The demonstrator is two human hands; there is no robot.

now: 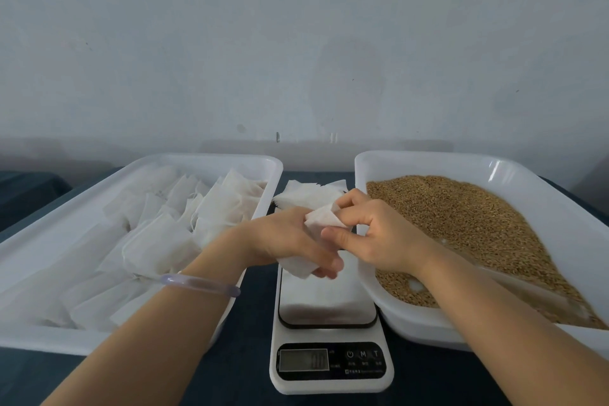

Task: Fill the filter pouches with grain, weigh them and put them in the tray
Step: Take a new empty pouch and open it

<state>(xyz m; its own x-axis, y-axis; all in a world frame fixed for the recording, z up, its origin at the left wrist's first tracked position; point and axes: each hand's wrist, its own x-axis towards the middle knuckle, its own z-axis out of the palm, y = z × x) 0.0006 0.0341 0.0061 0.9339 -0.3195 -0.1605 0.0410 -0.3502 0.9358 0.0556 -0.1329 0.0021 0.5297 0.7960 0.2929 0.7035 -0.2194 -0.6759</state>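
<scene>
Above the far end of the white kitchen scale (329, 333), both my hands hold one white filter pouch (321, 220). My left hand (290, 241) grips its lower part from the left, and my right hand (379, 231) pinches its top edge between thumb and fingers. A loose stack of empty pouches (306, 194) lies behind the scale. The white tray on the left (43, 241) holds several filled pouches (158, 241). A second white tray on the right (412, 320) holds brown grain (478, 227).
The scale's steel plate is bare and its display is lit at the near end. Both trays flank the scale closely on a dark blue tabletop (250, 356). A pale wall stands right behind the table. A lilac bangle (201, 283) circles my left wrist.
</scene>
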